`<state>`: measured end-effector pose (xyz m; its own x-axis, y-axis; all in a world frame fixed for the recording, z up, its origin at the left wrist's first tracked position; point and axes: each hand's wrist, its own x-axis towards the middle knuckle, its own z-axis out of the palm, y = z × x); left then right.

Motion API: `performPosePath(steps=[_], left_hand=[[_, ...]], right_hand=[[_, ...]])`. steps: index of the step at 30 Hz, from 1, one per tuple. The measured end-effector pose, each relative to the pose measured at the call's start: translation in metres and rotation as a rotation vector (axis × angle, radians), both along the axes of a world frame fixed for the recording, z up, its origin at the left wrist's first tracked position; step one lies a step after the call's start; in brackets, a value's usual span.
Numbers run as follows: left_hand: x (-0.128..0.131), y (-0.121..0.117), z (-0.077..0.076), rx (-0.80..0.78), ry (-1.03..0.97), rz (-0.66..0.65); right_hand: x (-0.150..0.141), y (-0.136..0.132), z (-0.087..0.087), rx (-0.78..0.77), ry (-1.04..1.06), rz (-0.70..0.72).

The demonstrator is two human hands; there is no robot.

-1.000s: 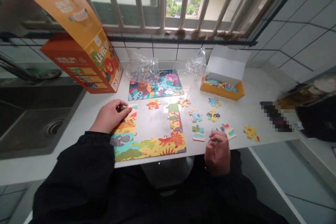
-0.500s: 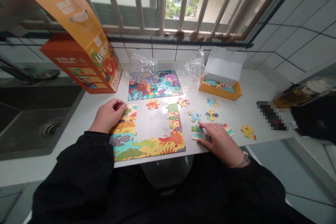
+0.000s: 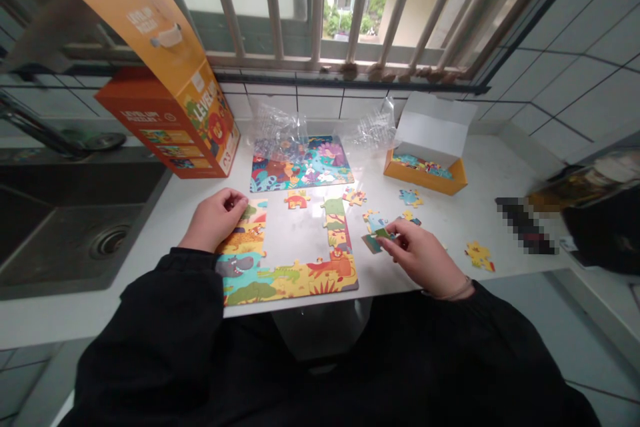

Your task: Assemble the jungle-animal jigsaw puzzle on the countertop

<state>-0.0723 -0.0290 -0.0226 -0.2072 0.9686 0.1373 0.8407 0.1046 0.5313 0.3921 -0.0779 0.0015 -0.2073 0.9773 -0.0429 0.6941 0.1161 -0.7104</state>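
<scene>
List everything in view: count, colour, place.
Unfinished puzzle: one, multicoloured, front
Loose pieces: six-plus, multicoloured, around puzzle
Held piece: one, greenish, right of puzzle
Picture panel: one, multicoloured, behind puzzle
Large box: one, orange, left
Small box: one, orange-white, back right
Plastic wrappers: two, clear, back
Counter: one, white, centre
Sink: one, grey, left
Window bars: several, pale, back
Pixelated object: one, dark, right
Blurry goods: uncountable, mixed, far right
Sleeves: two, black, front
Left hand: one, bare, puzzle's left edge
Right hand: one, bare, on held piece

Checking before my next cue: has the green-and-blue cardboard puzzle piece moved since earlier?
Yes: the green-and-blue piece, now in the right hand, has shifted away from the person, toward the resting blue-elephant piece.
</scene>
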Motion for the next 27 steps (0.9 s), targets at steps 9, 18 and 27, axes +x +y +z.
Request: performPosePath(steps=[9,18,27], left_hand=[[-0.001,0.000,0.000,-0.025,0.002,0.002],[-0.001,0.000,0.000,-0.020,0.012,-0.016],[0.003,-0.001,0.004,-0.031,0.006,-0.017]], right_hand=[[-0.052,0.010,0.003,-0.328,0.655,-0.011],[-0.072,0.005,-0.012,-0.421,0.913,-0.134],[-0.069,0.003,-0.016,-0.440,0.888,-0.108]])
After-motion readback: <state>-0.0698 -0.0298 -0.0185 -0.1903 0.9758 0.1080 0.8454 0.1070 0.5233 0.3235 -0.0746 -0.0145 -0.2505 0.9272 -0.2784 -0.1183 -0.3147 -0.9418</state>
